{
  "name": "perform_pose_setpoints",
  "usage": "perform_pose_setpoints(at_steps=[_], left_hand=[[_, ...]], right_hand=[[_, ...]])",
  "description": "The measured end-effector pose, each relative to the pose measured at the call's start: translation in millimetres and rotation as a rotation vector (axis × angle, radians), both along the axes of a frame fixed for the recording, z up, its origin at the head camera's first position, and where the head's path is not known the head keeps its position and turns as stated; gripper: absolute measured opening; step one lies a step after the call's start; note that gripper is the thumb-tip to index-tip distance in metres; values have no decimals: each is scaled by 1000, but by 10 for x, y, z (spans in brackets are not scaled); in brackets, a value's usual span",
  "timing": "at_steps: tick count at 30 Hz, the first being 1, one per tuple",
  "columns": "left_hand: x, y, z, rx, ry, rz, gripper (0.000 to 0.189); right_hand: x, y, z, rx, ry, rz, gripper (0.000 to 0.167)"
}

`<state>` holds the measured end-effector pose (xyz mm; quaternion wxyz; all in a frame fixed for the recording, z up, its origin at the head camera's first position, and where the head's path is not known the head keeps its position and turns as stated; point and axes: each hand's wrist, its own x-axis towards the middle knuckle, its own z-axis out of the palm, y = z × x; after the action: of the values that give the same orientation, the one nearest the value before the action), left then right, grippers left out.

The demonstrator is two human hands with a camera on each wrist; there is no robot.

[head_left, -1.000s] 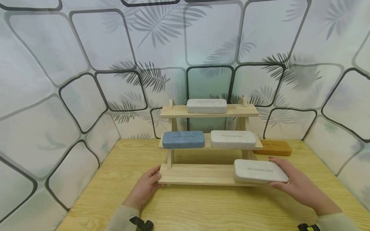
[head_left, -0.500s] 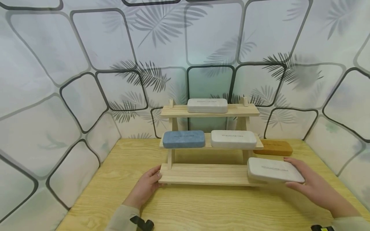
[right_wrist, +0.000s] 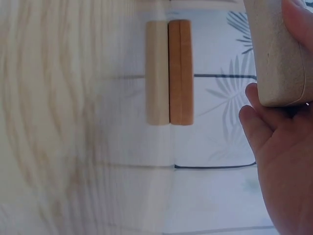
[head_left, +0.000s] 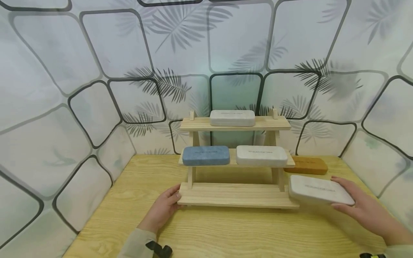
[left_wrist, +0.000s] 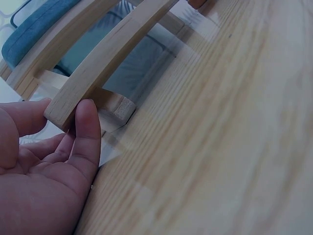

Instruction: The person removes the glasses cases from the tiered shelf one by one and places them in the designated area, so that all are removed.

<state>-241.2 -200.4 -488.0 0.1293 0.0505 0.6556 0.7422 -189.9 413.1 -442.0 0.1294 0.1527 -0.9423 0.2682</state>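
Note:
My right hand point(head_left: 368, 209) grips a white glasses case point(head_left: 319, 190) by its right end, thumb in front and fingers behind. The case is tilted, its left end beside the right end of the bottom plank. In the right wrist view the case point(right_wrist: 281, 58) appears above the table. At the other side my left hand point(head_left: 164, 208) pinches the left end of the bottom plank of a three-tier wooden display stand point(head_left: 237, 196). The left wrist view shows thumb and fingers around that plank end point(left_wrist: 66, 105).
On the middle tier lie a blue glasses case point(head_left: 205, 156) and a white case point(head_left: 261, 156); a pale case point(head_left: 232, 118) sits on the top tier. An orange-brown case point(head_left: 308, 165) lies on the table behind the right end. A patterned cloth point(head_left: 180, 43) encloses the table.
My right hand has carried the white glasses case rightward, from over the bottom plank's right part to past its end. The left hand stays on the stand.

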Motion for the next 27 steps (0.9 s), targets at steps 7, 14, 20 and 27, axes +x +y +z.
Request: perform_pose_setpoints(at_steps=[7,14,20,27], left_hand=[[7,-1,14,3,-3,-4,60],[5,-7,2,5,-8,-6,60],[6,-5,9,-6,-1,1,59],[16,8,20,-5,-13,12,59]], right_hand=[[-36,106,-62,5,-66,-39,86],[-120,202,-74,-7,-107,-44,86],[-161,241,-65,4,-131,-40,87],[-241,267,-63,16,-151,-33,85]])
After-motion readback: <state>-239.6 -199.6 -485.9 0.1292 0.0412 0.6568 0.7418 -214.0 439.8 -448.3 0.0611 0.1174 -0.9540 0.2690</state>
